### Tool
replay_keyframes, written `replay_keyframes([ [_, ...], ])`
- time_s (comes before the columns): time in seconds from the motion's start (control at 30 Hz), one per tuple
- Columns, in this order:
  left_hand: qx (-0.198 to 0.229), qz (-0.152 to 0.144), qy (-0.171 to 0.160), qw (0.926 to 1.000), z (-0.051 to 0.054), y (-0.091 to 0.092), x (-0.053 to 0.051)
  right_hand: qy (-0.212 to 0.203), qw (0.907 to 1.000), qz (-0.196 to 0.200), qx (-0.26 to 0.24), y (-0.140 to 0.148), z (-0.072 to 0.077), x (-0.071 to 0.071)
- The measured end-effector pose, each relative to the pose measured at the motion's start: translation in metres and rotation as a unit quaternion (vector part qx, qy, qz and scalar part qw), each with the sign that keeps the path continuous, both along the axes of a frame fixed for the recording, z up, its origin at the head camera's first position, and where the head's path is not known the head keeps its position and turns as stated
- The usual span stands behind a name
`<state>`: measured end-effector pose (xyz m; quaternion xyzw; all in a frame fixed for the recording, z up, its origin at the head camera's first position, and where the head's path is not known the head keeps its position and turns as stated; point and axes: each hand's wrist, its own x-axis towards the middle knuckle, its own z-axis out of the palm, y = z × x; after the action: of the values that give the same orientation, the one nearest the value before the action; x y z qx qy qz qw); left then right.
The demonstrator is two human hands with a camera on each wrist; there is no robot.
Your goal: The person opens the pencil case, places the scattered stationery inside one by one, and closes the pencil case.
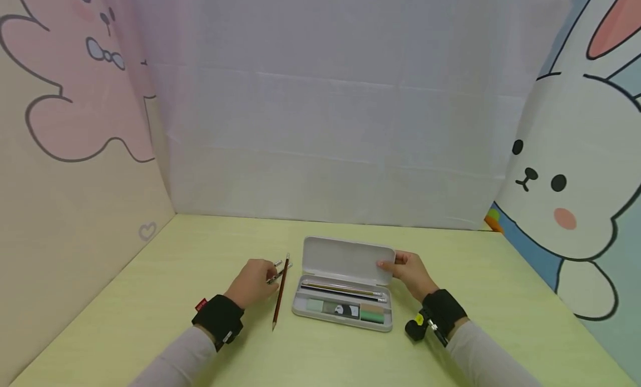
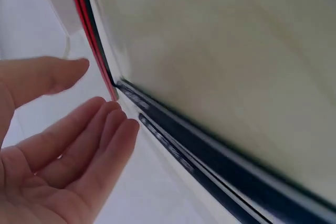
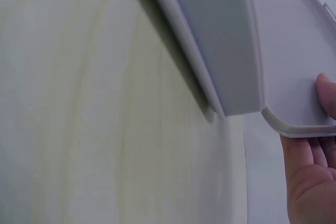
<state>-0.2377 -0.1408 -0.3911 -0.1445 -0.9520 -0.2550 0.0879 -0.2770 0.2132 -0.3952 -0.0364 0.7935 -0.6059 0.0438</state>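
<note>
Partly behind the lid, the right hand, grip round its edge; the left hand, grip loose, near pens.

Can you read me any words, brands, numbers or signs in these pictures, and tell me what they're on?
Nothing is readable.
Red tag on the left wristband: too small to read.
Yellow sticker on the black device by the right wristband: too small to read.
Pale markings on the dark writing tools: too blurred.

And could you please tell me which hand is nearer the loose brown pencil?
Left. The left hand is just left of the brown pencil; the right hand is farther to its right, gripping the case lid.
</note>
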Motion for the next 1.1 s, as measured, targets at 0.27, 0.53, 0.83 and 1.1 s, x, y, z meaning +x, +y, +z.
replay_keyframes([
  [0.27, -0.002, 0.007, -0.044, 0.999, 0.006, 0.019, 0.011, 0.001, 1.0, -0.002, -0.001, 0.001, 0.0, 0.0],
  [0.53, -0.04, 0.026, -0.052, 0.9975, 0.005, 0.027, 0.008, 0.005, 1.0, 0.002, -0.007, 0.001, -0.001, 0.0],
  [0.83, -0.015, 0.042, -0.051, 0.9977, 0.009, 0.024, 0.011, 0.006, 0.9999, 0.004, -0.008, 0.002, -0.002, 0.0],
  [1.1, -0.014, 0.062, -0.046, 0.9969, 0.025, 0.021, 0.012, 0.006, 0.9999, 0.002, -0.009, 0.001, -0.001, 0.0],
])
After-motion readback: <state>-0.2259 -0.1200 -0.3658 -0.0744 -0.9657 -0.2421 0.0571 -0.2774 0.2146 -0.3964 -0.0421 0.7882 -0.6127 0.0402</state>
